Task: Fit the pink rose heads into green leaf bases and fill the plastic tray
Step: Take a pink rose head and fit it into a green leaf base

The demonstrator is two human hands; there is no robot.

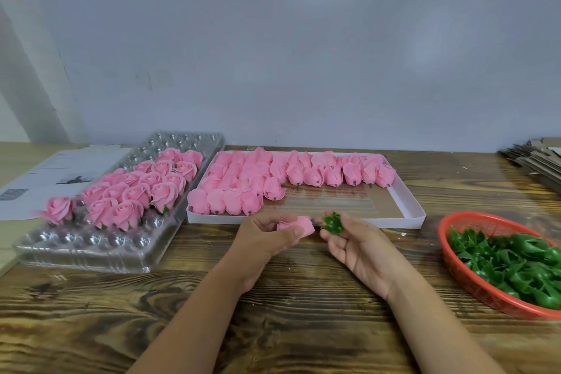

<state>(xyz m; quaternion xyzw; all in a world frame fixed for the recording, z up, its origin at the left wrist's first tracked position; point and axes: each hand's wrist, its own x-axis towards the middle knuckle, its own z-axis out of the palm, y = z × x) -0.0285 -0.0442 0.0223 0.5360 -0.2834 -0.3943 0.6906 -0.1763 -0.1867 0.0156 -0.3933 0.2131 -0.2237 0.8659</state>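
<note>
Held rose head [299, 225]: pink, lying sideways, stem end toward the leaf base, just in front of the white box.
Held leaf base [333, 223]: green, glossy, just right of that rose head.
Loose rose heads [291, 174]: rows lying in the white box [414, 206].
Plastic tray [91, 249]: clear, left of the box, partly filled.
Finished roses [136, 188]: upright in the tray's middle rows.
Spare leaf bases [510, 261]: heaped, right of the box.

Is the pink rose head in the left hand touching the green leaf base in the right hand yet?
Cannot tell. In the head view the rose head and leaf base nearly meet; fingertips hide the stem tip between them.
</note>
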